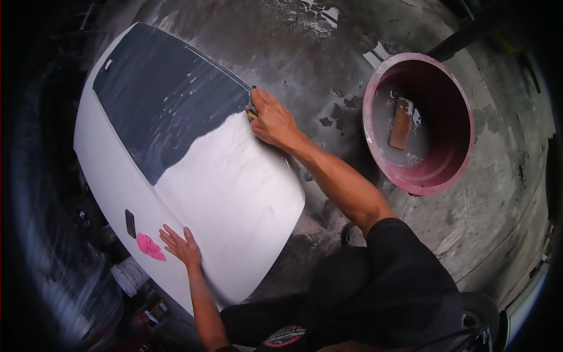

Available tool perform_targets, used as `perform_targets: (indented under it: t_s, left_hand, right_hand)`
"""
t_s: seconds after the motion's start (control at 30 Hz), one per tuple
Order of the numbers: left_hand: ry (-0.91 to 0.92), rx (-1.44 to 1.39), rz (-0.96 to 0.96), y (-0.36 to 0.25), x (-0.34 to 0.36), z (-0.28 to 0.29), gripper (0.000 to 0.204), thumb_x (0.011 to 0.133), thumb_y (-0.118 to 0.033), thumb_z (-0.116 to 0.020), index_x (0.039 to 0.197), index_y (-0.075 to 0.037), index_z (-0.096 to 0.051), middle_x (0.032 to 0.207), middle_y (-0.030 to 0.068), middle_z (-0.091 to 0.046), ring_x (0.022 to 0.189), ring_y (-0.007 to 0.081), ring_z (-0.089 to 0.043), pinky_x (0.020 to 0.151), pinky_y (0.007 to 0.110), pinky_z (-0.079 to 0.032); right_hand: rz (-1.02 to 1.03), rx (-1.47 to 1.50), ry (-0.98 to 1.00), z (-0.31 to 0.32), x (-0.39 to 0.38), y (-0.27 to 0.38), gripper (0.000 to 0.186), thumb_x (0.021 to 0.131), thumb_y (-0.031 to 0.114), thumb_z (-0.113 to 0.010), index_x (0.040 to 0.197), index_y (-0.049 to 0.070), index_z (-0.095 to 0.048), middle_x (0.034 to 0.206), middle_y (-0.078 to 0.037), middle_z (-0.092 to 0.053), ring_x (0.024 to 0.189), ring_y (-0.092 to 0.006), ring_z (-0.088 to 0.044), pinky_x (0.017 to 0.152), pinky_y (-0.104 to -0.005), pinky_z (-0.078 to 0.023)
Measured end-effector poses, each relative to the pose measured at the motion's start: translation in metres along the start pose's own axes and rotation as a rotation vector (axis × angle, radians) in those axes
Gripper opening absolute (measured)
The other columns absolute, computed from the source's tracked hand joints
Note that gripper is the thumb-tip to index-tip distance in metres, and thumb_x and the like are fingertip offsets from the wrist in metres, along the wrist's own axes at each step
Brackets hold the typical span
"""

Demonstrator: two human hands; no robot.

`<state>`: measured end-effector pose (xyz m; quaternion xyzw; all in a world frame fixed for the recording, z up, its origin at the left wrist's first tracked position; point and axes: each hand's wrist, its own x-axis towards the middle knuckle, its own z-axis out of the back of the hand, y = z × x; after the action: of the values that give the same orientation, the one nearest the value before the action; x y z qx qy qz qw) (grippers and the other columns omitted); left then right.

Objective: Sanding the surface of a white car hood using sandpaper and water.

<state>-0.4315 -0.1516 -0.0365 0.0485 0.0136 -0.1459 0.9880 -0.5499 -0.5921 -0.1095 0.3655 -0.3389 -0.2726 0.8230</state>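
A large white car body panel (234, 176) lies before me, its far part covered by a dark grey patch (170, 94) with pale wet streaks. At the panel's right edge, where grey meets white, my right hand (272, 119) is closed round a small yellowish pad (252, 114). Most of that pad is hidden under the fingers. My left hand (183, 246) rests flat on the white lower left part, fingers spread, holding nothing. Just left of its fingertips is a pink patch (151, 247) with marks on it, beside a dark oblong slot (130, 224).
To the right stands a round reddish-pink tub (419, 186) with cloudy water and a brown rectangular block (401, 124). The concrete floor (498, 176) is wet and stained. A white bucket (129, 276) sits beyond the panel's left edge. A dark post (469, 38) rises behind the tub.
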Motion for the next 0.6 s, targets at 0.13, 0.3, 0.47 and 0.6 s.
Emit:
perform_targets:
  t_s: [0.13,0.3,0.47,0.6]
  left_hand:
    - [0.0,-0.018,-0.003,-0.001,0.0,0.001,0.083,0.1,-0.061,-0.035,0.159,-0.01,-0.009,0.165,0.0215,-0.003,0.153,0.037,0.002,0.118,0.06,0.003]
    - [-0.035,-0.046,-0.041,0.0,-0.001,0.0,0.082,0.1,-0.061,-0.035,0.159,-0.01,-0.011,0.164,0.0221,-0.005,0.153,0.0365,0.002,0.117,0.06,0.003]
    - [-0.031,-0.018,-0.031,0.002,0.0,-0.001,0.08,0.1,-0.06,-0.034,0.159,-0.01,-0.011,0.164,0.0223,-0.007,0.153,0.0371,0.0,0.117,0.061,0.001]
    - [-0.036,-0.01,-0.042,0.004,0.001,-0.004,0.078,0.101,-0.058,-0.033,0.159,-0.01,-0.011,0.164,0.0229,-0.006,0.152,0.0377,-0.001,0.117,0.061,0.0]
  right_hand:
    - [-0.454,0.243,0.674,0.024,0.024,0.007,0.057,0.088,0.012,-0.056,0.139,-0.009,-0.041,0.143,-0.029,-0.046,0.13,-0.0413,-0.047,0.11,-0.0447,-0.039]
    - [-0.194,0.201,0.098,0.02,-0.058,-0.006,0.037,0.101,0.024,-0.048,0.128,0.0,-0.049,0.134,-0.026,-0.052,0.12,-0.0425,-0.053,0.099,-0.0476,-0.043]
    - [-0.338,0.334,0.387,0.018,0.003,-0.012,0.048,0.1,0.023,-0.051,0.14,0.0,-0.044,0.146,-0.022,-0.046,0.133,-0.0386,-0.046,0.108,-0.0431,-0.04]
    - [-0.46,0.361,0.528,0.014,-0.004,-0.027,0.05,0.101,0.024,-0.051,0.144,0.001,-0.043,0.15,-0.021,-0.043,0.138,-0.037,-0.041,0.115,-0.0396,-0.034]
